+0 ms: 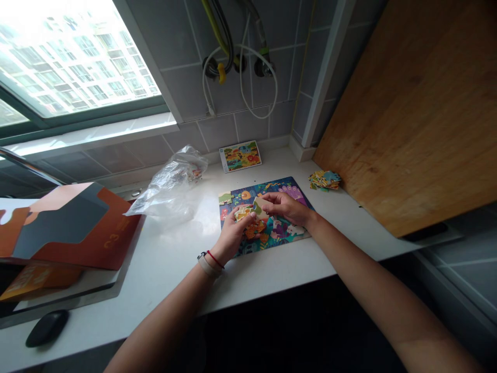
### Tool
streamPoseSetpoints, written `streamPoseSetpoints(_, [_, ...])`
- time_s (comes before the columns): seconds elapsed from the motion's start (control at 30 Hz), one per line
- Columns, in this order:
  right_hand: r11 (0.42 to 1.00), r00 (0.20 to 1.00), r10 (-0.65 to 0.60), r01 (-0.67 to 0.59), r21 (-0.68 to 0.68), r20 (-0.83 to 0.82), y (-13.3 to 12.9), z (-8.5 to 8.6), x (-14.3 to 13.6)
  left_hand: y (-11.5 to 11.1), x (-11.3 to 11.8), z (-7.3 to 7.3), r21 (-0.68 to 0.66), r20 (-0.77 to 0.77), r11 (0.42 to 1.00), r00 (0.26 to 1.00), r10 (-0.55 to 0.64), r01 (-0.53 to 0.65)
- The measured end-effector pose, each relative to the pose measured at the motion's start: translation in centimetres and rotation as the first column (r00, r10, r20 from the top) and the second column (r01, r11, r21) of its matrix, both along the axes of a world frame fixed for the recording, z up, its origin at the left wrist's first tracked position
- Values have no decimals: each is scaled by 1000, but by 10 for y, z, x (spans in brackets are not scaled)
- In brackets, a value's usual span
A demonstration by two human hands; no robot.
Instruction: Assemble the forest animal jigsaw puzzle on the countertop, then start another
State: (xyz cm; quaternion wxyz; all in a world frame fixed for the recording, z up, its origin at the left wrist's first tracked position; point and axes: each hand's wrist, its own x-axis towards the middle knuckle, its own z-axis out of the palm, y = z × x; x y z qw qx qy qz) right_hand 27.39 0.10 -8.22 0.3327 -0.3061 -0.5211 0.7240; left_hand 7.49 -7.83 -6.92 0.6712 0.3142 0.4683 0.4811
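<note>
Over a colourful jigsaw puzzle [285, 228] of dark sea-like scenes, both hands work close together. My left hand [233, 233] is closed around several jigsaw pieces [243, 212], its thumb on top of them. Between the fingers of my right hand [289, 207] is one pale and green jigsaw piece [259, 206], held upright just beside the left hand's pieces. Another light green piece [225, 198] lies at the puzzle's upper left corner. The hands and arms hide part of the puzzle's middle.
A picture card [240, 156] lies by the wall. A pile of jigsaw pieces [325, 180] sits to the right, near a wooden board [411, 114]. At left are a clear plastic bag [166, 181], an orange box [112, 233] and a black mouse [47, 328].
</note>
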Motion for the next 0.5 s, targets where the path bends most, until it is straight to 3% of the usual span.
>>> streamPoseSetpoints(0.5, [1000, 1000, 13, -13, -11, 18, -2, 3, -1, -1, 0, 1, 7, -11, 1000, 1000, -3, 3])
